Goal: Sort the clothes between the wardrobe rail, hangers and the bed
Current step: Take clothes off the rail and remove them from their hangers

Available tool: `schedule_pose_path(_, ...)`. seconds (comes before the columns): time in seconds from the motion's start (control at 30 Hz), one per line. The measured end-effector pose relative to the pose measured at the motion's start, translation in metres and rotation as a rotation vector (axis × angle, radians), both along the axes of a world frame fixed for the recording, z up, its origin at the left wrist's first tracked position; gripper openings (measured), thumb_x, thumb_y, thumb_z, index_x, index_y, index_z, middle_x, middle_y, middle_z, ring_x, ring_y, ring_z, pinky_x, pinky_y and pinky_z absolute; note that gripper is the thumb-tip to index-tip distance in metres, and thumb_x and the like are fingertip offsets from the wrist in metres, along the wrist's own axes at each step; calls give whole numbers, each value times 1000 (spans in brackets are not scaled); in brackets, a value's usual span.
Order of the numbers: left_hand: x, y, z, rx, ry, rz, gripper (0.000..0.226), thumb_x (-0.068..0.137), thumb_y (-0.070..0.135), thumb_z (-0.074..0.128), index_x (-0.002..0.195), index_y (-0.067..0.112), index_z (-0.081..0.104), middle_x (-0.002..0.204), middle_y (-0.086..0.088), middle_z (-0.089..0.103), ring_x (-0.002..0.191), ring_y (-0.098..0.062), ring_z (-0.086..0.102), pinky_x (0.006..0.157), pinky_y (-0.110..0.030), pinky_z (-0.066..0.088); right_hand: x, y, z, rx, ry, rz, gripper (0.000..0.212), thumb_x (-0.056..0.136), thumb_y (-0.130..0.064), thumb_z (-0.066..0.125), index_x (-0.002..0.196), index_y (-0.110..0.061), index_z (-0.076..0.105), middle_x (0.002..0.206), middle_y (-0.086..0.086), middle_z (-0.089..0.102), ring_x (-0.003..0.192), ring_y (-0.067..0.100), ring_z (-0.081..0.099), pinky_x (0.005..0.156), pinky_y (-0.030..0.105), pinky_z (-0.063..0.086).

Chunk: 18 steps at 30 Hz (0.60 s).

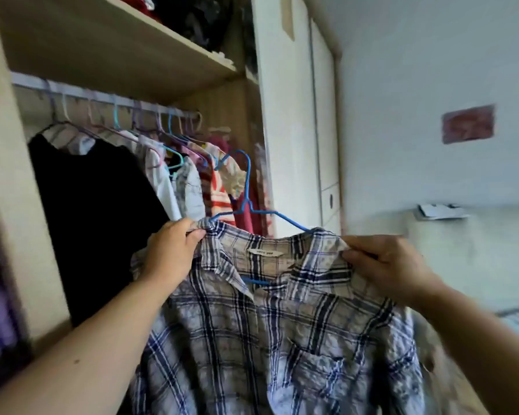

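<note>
While my left hand (174, 250) and right hand (385, 262) pinch the shirt (252, 339) on the hanger (247, 187), an uneven tug could slide it off.

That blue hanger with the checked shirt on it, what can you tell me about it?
The blue hanger is thin and looks like coated wire, with a curved hook on top and a twisted neck. It stands upright, its hook free in the air, not on the wardrobe rail. Its sloping arms run inside the collar of the plaid shirt, and its bottom bar shows through the neck opening. The left hand and right hand pinch the shirt at each shoulder end.
</note>
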State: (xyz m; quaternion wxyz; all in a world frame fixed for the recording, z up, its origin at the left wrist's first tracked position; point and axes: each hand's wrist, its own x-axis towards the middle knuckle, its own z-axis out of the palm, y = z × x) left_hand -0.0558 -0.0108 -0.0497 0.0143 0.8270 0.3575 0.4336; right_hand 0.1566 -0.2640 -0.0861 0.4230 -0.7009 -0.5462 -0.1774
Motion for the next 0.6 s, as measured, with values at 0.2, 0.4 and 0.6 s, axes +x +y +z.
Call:
schedule_pose_path(0.2, 17, -49, -56, -16, 38, -398, 22, 92, 26, 58, 98, 6, 64, 89, -14, 63, 79, -31, 57, 60, -35, 35, -53, -88, -73, -70, 192, -429, 21, 89, -30, 61, 108, -28, 69, 91, -2, 70, 86, 16, 62, 69, 24, 40)
schedule_pose_path(0.4, 38, -118, -124, -63, 197, -681, 19, 88, 29, 62, 88, 10, 65, 80, -11, 63, 75, -32, 59, 62, -38, 43, -133, -188, -155, -142, 464, -675, 12, 89, -22, 61, 98, -21, 69, 83, -1, 66, 82, 18, 59, 67, 26, 36)
schedule_pose_path(0.6, 64, -233, -191, -65, 431, -940, 22, 89, 38, 59, 100, 21, 69, 93, -8, 68, 88, -32, 62, 66, -35, 43, -206, -298, -234, -91, 759, -936, 13, 89, -18, 60, 87, -27, 69, 71, -6, 63, 72, 15, 56, 63, 19, 42)
